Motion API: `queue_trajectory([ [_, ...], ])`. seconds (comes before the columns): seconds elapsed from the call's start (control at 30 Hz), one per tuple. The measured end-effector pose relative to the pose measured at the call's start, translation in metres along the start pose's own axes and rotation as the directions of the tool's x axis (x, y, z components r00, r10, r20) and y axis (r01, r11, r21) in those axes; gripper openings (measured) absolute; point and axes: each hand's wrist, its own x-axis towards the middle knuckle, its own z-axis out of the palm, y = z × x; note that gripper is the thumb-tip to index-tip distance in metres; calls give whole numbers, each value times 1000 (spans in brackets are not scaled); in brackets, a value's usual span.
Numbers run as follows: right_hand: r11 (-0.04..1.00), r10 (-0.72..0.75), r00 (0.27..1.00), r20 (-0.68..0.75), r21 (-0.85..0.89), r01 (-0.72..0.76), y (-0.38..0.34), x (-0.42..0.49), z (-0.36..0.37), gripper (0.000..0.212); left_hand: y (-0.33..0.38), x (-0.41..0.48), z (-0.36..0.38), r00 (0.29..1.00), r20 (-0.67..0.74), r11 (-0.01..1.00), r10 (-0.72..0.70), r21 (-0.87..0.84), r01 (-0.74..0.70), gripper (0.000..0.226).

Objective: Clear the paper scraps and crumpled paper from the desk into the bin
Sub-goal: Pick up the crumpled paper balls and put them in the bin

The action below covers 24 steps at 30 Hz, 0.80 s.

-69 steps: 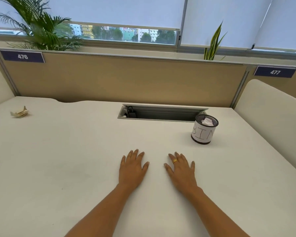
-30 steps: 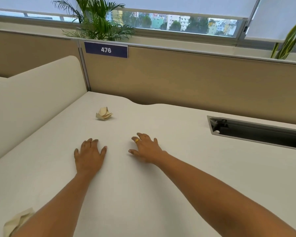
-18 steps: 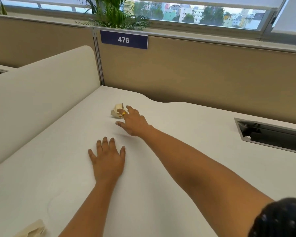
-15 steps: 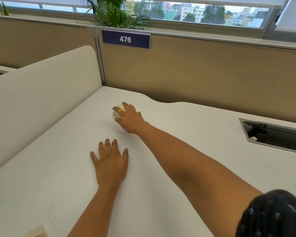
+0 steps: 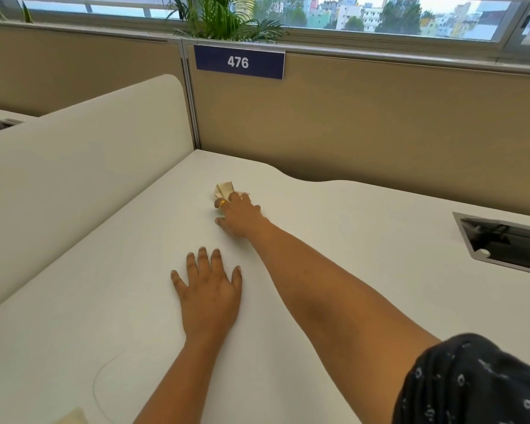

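Note:
A crumpled beige paper ball lies near the far left part of the white desk. My right hand, with a gold ring, reaches across and has its fingers curled around the ball, whose top pokes out beyond them. My left hand rests flat on the desk, fingers spread, holding nothing. A second beige paper scrap peeks in at the bottom edge, left of my left forearm. The bin is out of view.
A cream side divider walls the desk's left side and a tan back panel with a blue "476" sign closes the far side. An open cable tray is sunk into the desk at right.
The view swung left, away from the bin. My right hand reached forward to the paper ball and closed its fingers on it. My left hand stayed flat on the desk.

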Motion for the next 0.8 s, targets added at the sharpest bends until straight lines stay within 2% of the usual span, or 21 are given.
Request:
queue_trajectory([
  [0.13, 997, -71, 984, -161, -6, 71, 8, -19, -2, 33, 5, -4, -4, 1000, -5, 1000, 18, -4, -18, 57],
  [0.27, 989, -50, 984, -169, 132, 73, 6, -33, 2, 24, -2, 0, 0, 1000, 1, 1000, 4, 14, -4, 57],
  [0.4, 967, -18, 985, -174, 246, 61, 14, -64, -2, 25, -1, -2, -3, 1000, 4, 1000, 13, -13, -13, 56],
  [0.5, 960, -5, 970, -243, 269, 72, 20, -96, -6, 23, -1, -5, -6, 1000, -6, 998, 26, -63, -26, 54],
  [0.57, 933, 44, 959, -279, 354, 60, 24, -120, -7, 21, 1, -10, -7, 999, -16, 984, 36, -174, -38, 54],
  [0.63, 876, 119, 939, -323, 479, 54, 30, -146, -9, 20, 8, -20, -9, 999, -12, 929, 33, -369, -35, 59],
  [0.73, 775, 199, 921, -335, 629, 62, 40, -191, -12, 15, 29, -42, -16, 995, 39, 767, 88, -640, -42, 72],
  [0.8, 724, 215, 929, -302, 688, 56, 46, -218, -13, 13, 44, -60, -19, 986, 65, 665, 152, -745, -53, 78],
])
